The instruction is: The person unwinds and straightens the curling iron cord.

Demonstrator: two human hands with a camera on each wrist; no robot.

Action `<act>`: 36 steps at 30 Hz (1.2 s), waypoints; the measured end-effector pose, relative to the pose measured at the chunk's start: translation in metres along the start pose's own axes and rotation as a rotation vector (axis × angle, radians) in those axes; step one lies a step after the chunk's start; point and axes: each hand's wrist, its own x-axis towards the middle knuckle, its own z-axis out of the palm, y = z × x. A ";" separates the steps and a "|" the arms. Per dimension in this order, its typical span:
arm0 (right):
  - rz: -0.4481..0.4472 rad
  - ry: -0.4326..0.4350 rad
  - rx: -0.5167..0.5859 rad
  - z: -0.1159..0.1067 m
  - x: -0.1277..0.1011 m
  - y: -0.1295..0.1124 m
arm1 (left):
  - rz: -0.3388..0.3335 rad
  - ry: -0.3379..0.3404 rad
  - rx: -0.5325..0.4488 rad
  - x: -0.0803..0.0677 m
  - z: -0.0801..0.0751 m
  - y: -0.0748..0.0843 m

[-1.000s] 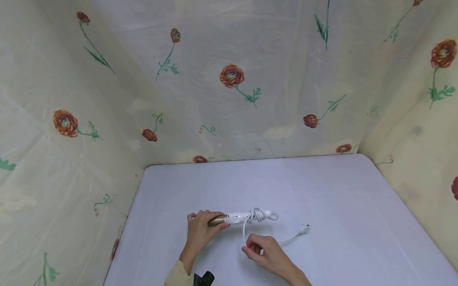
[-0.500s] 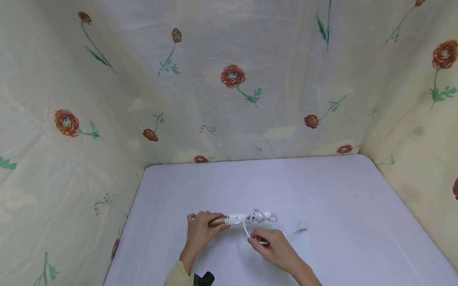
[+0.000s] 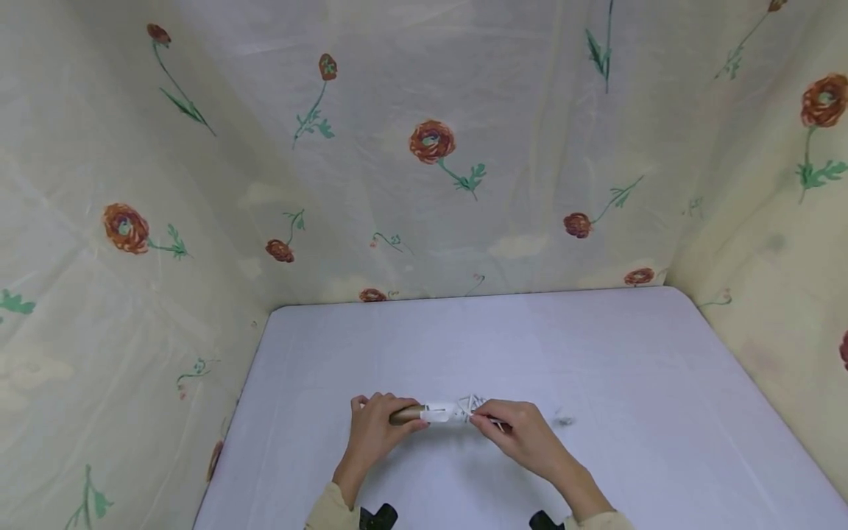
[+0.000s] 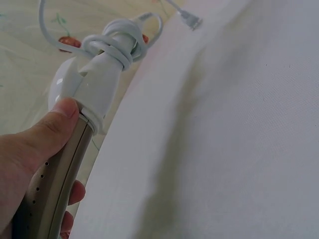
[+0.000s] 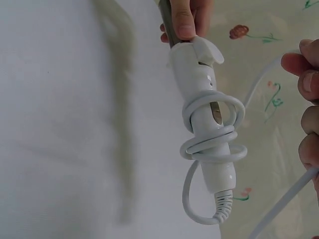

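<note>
A curling iron (image 3: 433,414) with a bronze barrel and a white handle is held above the table. My left hand (image 3: 374,430) grips the barrel, its thumb (image 4: 62,109) lying along it near the white clamp lever. Several loops of white cord (image 5: 212,149) go around the handle. With curled fingers my right hand (image 3: 530,438) pinches a loose stretch of this cord beside the handle's end, partly hiding the handle in the head view. In the left wrist view the plug (image 4: 190,21) dangles free at the cord's end; it is blurred in the head view.
A white-covered table (image 3: 424,346) lies below both hands. Pale cloth (image 3: 530,132) printed with red flowers encloses it at the back and on both sides. Black wrist mounts (image 3: 379,517) show at the bottom edge.
My right hand has moved up and right with the cord, from below the curling iron to beside its handle. My left hand keeps its grip nearly in place.
</note>
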 end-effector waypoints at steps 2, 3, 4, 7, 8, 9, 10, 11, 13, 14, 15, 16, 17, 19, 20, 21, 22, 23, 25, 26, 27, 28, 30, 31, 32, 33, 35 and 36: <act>-0.003 -0.005 -0.006 -0.002 0.002 0.002 | 0.003 0.001 -0.001 0.000 0.000 0.000; -0.001 -0.010 -0.010 -0.002 0.003 0.003 | 0.005 0.003 -0.002 0.000 0.000 -0.001; -0.001 -0.012 -0.016 -0.003 0.004 0.004 | 0.007 0.004 -0.004 -0.001 0.000 -0.001; 0.005 -0.019 -0.027 -0.006 0.007 0.007 | 0.006 -0.011 -0.013 -0.001 0.001 -0.002; 0.006 -0.018 -0.036 -0.007 0.007 0.008 | 0.005 -0.022 -0.016 -0.001 0.001 -0.003; 0.007 -0.018 -0.041 -0.008 0.008 0.008 | 0.004 -0.035 -0.020 -0.001 0.001 -0.003; 0.004 -0.016 -0.044 -0.009 0.009 0.009 | 0.004 -0.049 -0.024 -0.001 0.001 -0.003; 0.002 -0.014 -0.048 -0.010 0.009 0.010 | 0.005 -0.063 -0.028 -0.001 0.001 -0.003; -0.013 -0.009 -0.054 -0.012 0.011 0.012 | 0.012 -0.088 -0.034 -0.001 0.001 -0.003; -0.020 -0.006 -0.055 -0.012 0.011 0.013 | 0.020 -0.096 -0.037 -0.001 0.000 -0.003; -0.026 -0.002 -0.054 -0.013 0.012 0.015 | 0.029 -0.102 -0.041 -0.002 0.000 -0.003; -0.028 0.002 -0.054 -0.014 0.013 0.016 | 0.038 -0.106 -0.043 -0.002 0.000 -0.003; -0.028 0.007 -0.058 -0.014 0.013 0.017 | 0.048 -0.108 -0.046 -0.002 0.000 -0.003; -0.021 0.017 -0.060 -0.015 0.013 0.020 | 0.068 -0.111 -0.043 -0.003 0.000 -0.004; -0.016 0.021 -0.063 -0.016 0.013 0.022 | 0.075 -0.114 -0.043 -0.004 0.000 -0.004; -0.009 0.024 -0.064 -0.016 0.012 0.024 | 0.082 -0.116 -0.040 -0.005 0.000 -0.004; -0.003 0.025 -0.067 -0.016 0.011 0.025 | 0.087 -0.118 -0.034 -0.006 0.000 -0.005; 0.001 0.025 -0.066 -0.016 0.011 0.027 | 0.090 -0.121 -0.032 -0.006 0.000 -0.005; 0.007 0.024 -0.066 -0.015 0.009 0.030 | 0.099 -0.127 -0.023 -0.007 0.001 -0.006; 0.011 0.023 -0.069 -0.015 0.009 0.032 | 0.103 -0.131 -0.025 -0.008 0.001 -0.006; 0.013 0.026 -0.074 -0.015 0.008 0.034 | 0.109 -0.133 -0.027 -0.008 0.001 -0.007; 0.016 0.032 -0.082 -0.014 0.008 0.036 | 0.112 -0.138 -0.033 -0.008 0.001 -0.007; 0.022 0.046 -0.096 -0.014 0.007 0.039 | 0.124 -0.142 -0.042 -0.009 0.001 -0.008; 0.025 0.053 -0.102 -0.014 0.006 0.041 | 0.131 -0.141 -0.050 -0.008 0.000 -0.009; 0.028 0.059 -0.108 -0.014 0.006 0.042 | 0.138 -0.138 -0.057 -0.008 0.000 -0.009; 0.031 0.063 -0.112 -0.014 0.006 0.044 | 0.144 -0.134 -0.061 -0.008 0.000 -0.009; 0.045 0.060 -0.112 -0.014 0.006 0.047 | 0.158 -0.123 -0.068 -0.008 0.000 -0.011; 0.054 0.053 -0.108 -0.013 0.006 0.048 | 0.165 -0.117 -0.071 -0.008 -0.001 -0.012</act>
